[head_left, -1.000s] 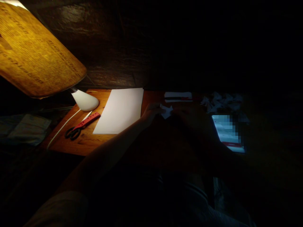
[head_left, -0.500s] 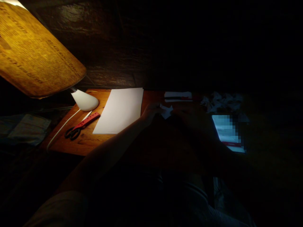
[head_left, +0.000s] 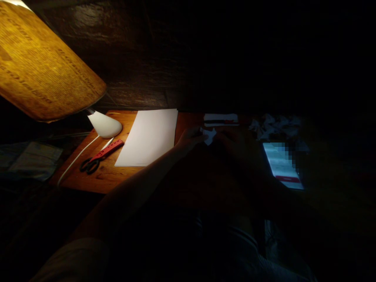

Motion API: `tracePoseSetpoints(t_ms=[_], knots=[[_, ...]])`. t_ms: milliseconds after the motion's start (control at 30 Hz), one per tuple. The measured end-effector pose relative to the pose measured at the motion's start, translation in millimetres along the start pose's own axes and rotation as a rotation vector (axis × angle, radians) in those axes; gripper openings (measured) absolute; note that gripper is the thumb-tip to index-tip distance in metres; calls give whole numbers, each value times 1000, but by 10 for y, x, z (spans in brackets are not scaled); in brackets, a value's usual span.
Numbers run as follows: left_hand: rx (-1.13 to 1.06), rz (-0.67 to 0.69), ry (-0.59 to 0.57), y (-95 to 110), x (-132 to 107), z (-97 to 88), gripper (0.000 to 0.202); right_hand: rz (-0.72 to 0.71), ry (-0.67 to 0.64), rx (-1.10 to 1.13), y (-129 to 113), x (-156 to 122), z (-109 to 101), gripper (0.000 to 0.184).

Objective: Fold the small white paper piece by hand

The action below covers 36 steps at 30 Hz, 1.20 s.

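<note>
Lamplight from a lamp [head_left: 53, 66] warms the wooden table [head_left: 107, 180] left of the hands, the right side lying dark. And dead centre, the left hand [head_left: 189, 139] pinches a small white paper [head_left: 209, 136], held between both hands! The right hand [head_left: 230, 139] meets its other edge, too shadowed to tell the grip. White sheets [head_left: 149, 135] lie just left, scissors [head_left: 91, 166] farther left; rightward glows a phone [head_left: 279, 164], white scraps [head_left: 276, 126] beyond it.

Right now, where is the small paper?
In the head view, the small paper is right of centre, between the left hand and right hand, with the phone further right.
</note>
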<state>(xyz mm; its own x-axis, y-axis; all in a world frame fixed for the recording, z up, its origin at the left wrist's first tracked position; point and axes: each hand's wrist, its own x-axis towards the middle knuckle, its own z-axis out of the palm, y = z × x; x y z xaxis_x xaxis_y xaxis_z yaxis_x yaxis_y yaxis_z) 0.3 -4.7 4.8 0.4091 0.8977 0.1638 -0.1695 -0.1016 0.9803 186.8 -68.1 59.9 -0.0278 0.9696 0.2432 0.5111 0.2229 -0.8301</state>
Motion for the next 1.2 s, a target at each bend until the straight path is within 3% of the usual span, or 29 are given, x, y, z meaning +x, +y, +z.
tracePoseSetpoints(t_ms=[200,333,500,900,1200], knots=[[51,26,8,-19,-1,-4,26,2,76,-52,67,-17,4,12],[90,20,46,-51,10,-13,28,-164,166,-58,206,13,49,16],[125,26,30,-18,-15,-12,24,-349,169,-220,303,42,107,19],[215,23,14,43,-48,2,9,-395,189,-308,283,18,95,23],[191,43,10,54,-58,14,22,-366,161,-398,213,-25,102,23]])
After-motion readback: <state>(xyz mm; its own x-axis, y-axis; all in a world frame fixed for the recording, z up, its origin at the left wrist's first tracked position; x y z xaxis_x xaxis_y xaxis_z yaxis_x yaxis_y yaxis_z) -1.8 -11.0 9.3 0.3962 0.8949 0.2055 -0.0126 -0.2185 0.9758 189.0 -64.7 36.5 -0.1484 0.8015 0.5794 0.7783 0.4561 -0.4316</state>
